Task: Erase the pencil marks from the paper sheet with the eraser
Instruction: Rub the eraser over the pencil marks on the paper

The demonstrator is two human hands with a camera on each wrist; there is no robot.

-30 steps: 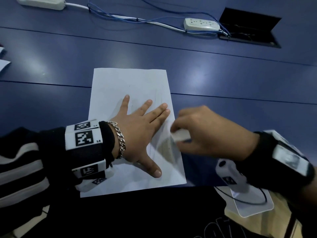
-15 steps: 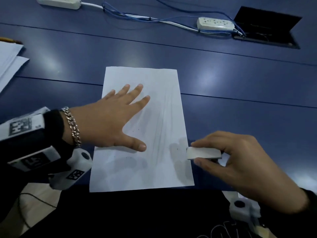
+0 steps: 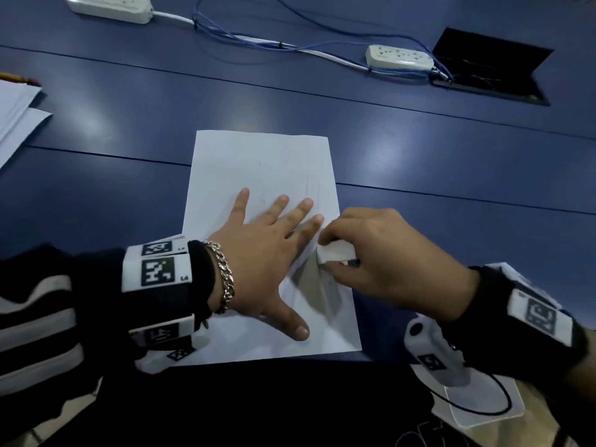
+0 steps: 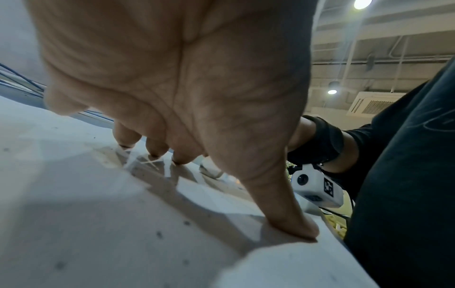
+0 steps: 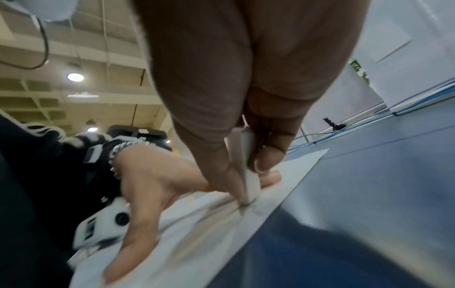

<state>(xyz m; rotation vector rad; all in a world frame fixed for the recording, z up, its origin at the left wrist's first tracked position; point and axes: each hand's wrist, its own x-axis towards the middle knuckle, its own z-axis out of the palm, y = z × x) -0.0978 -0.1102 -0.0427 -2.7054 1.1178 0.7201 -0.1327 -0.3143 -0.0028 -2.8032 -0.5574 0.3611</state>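
A white paper sheet lies upright on the blue table, with faint pencil lines along its right side. My left hand lies flat on the sheet with fingers spread, pressing it down; its thumb and fingertips touch the paper. My right hand pinches a white eraser between thumb and fingers. The eraser's lower corner touches the paper near its right edge, beside my left fingertips.
Two white power strips with blue cables lie at the far side, next to an open cable hatch. Loose sheets and a pencil sit at the far left. The table's near edge is under my wrists.
My right hand brought the eraser from off the sheet's lower right edge up onto the paper. My left hand slid down and right, fingers now beside the eraser.
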